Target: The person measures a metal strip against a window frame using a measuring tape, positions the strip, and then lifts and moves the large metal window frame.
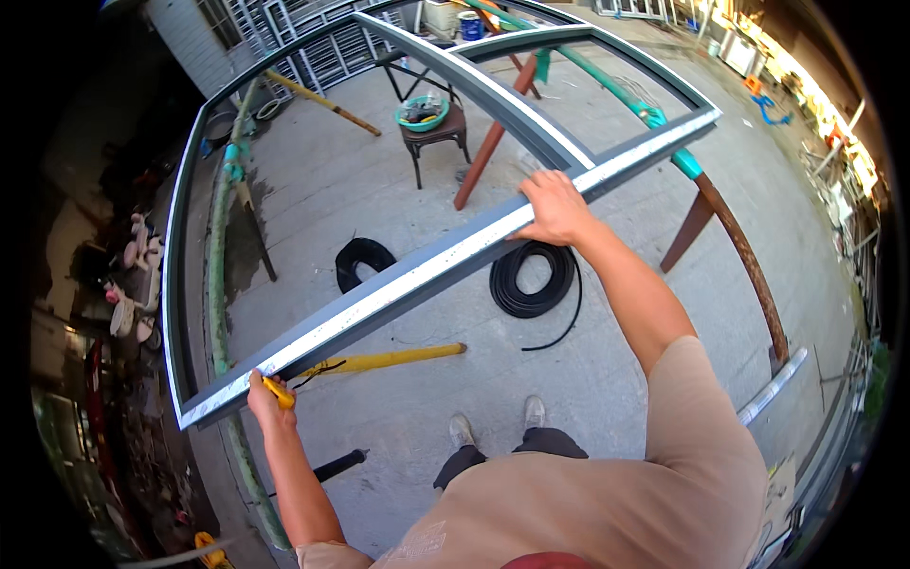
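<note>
A large grey window frame [379, 290] with a white strip along its face lies across trestle rails, its near bar slanting up to the right in front of me. My right hand [555, 211] is wrapped over that bar, close to where a dividing bar [517, 106] joins it. Near the frame's left corner, my left hand [269, 403] is closed around a small yellow tool [280, 392] and touches the bar's underside. The tool's working end is hidden, so its kind cannot be made out.
Green-wrapped rails [220, 275] and a brown pole [744, 261] support the frame. Coils of black rubber strip [507, 284] lie on the concrete below, near a yellow pole [408, 357]. Behind stands a chair [436, 142] with a teal basin [424, 125]. Clutter lines both sides.
</note>
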### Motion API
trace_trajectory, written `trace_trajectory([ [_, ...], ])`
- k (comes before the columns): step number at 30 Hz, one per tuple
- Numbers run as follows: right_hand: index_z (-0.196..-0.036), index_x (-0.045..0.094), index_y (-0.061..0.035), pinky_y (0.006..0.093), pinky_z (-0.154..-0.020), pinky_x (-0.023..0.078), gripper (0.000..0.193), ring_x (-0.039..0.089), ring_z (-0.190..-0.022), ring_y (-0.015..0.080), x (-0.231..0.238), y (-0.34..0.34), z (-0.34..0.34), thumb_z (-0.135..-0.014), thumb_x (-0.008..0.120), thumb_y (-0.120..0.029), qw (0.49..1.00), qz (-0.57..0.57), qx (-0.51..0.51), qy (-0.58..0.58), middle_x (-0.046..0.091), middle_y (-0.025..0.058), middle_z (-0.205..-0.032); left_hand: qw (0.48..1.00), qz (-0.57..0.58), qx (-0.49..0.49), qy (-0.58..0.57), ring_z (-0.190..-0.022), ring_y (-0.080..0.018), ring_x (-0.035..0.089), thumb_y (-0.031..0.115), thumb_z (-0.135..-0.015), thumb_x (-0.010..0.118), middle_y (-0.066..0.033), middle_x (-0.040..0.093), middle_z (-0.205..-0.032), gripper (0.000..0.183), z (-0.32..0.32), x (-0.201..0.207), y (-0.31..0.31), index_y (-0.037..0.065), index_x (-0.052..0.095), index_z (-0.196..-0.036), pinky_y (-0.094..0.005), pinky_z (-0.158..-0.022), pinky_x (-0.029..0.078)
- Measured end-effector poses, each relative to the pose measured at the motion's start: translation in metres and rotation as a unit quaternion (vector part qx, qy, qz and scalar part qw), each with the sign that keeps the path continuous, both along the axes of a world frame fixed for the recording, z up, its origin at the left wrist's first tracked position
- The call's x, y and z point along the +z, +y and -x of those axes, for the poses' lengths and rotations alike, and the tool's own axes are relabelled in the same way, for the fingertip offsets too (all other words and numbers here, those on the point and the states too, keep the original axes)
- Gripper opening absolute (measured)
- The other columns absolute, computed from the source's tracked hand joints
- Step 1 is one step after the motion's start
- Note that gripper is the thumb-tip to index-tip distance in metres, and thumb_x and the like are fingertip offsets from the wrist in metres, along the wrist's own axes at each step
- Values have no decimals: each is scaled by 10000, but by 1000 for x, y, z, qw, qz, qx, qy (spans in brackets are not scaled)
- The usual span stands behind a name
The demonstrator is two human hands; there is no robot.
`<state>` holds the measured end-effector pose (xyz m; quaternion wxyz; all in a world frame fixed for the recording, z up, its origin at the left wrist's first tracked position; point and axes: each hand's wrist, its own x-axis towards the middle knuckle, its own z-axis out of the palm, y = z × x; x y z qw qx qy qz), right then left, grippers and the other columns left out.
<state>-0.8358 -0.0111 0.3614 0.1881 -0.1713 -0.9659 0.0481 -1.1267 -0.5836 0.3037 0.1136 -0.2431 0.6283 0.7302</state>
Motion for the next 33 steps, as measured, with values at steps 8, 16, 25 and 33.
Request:
trace_trajectory([
  [8,-1056,728,-21,479,-1064,449,756,631,-1116,375,-2,-56,62,-689,913,-655,1000,-25,-10,13,678,177,-1092,1000,24,-1,5,-649,-195,574,424,-1046,602,-47,593,-794,328,97,0,-27,102,606,-981,-340,-514,473],
  [16,-1256,701,-35,493,-1130,419,778,591,-1247,384,2,-62,112,-806,841,-654,999,9,6,-48,669,179,-1227,999,-1,-32,31,-616,-169,554,498,-1062,617,-20,586,-752,406,140,-5,19,121,599,-912,-330,-508,465],
  [25,-1631,424,-111,581,-1280,279,1160,494,-1457,418,-1,62,24,-745,848,-728,988,-15,-127,-89,557,244,-1524,987,31,-144,64,-715,-168,574,490,-1051,663,-36,617,-849,413,60,1,146,83,643,-990,-331,-551,470],
  [33,-1516,543,-44,519,-1197,375,1107,573,-1353,420,0,60,36,-731,825,-771,994,-4,-86,-72,650,248,-1376,986,75,-138,59,-708,-153,565,509,-1014,682,1,599,-850,383,109,-29,121,138,620,-940,-336,-564,432],
])
